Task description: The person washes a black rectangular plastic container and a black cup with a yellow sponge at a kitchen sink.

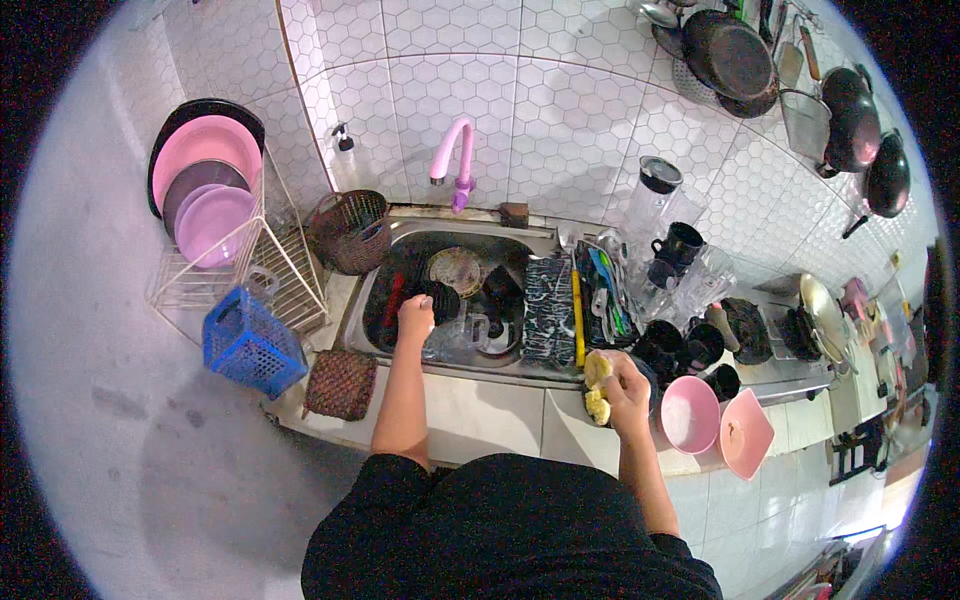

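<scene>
My left hand [416,319] reaches over the steel sink [361,330], gripping a dark ridged vessel [439,300], perhaps a mug, by its side. Below that vessel lie a clear mug [456,336] and other wet dishes. Behind it in the basin is a round, stained lid or plate [456,270], beside a black angular piece [501,289]. Over the counter's front edge, my right hand [630,390] squeezes a yellow sponge [598,369] with foam on it. A dark container, partly hidden, sits under the sponge and fingers.
A pink faucet [466,154] rises behind the basin. Right of it are a black rack of cutlery [607,300], clear jugs [709,274], black mugs [660,337] and pink bowls [690,412]. On the left stand a brown basket [351,236], a blue basket [255,345] and a dish rack [296,277].
</scene>
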### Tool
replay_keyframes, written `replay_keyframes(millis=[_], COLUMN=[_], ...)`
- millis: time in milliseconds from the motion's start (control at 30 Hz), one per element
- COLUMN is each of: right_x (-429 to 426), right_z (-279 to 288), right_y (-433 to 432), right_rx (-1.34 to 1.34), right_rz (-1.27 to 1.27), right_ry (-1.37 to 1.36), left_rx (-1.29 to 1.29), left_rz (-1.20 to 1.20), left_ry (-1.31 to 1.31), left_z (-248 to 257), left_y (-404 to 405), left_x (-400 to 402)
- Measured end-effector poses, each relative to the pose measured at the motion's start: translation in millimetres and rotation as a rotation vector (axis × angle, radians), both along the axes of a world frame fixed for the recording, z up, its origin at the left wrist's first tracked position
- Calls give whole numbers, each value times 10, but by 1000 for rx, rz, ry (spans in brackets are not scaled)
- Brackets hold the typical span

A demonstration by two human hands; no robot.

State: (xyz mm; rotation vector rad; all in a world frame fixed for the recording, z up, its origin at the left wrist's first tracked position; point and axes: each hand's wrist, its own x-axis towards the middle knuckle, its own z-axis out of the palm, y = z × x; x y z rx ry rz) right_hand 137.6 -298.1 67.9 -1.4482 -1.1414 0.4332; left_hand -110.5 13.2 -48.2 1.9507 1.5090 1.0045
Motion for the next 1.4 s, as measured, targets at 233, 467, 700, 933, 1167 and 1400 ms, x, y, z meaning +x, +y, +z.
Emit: replay_keyframes(millis=[233, 467, 700, 933, 1167, 1400], right_x=[15, -156, -190, -97, -112, -191], right_z=[38, 66, 100, -54, -106, -28], right_y=[-141, -93, -131, -184, -161, -127], right_rx=[-22, -7, -8, 6, -29, -43], right_rz=[-14, -10, 6, -4, 5, 16], right_ry=[-1, 122, 89, 126, 161, 79], left_rx=[43, 53, 145, 95, -21, 43], left_rz=[114, 200, 194, 150, 50, -146], left_ry=[-2, -24, -57, -97, -89, -81], left_z=[115, 144, 15, 20, -44, -28], left_y=[-145, -164, -24, -8, -60, -154], left_x=[163, 248, 172, 166, 259, 383])
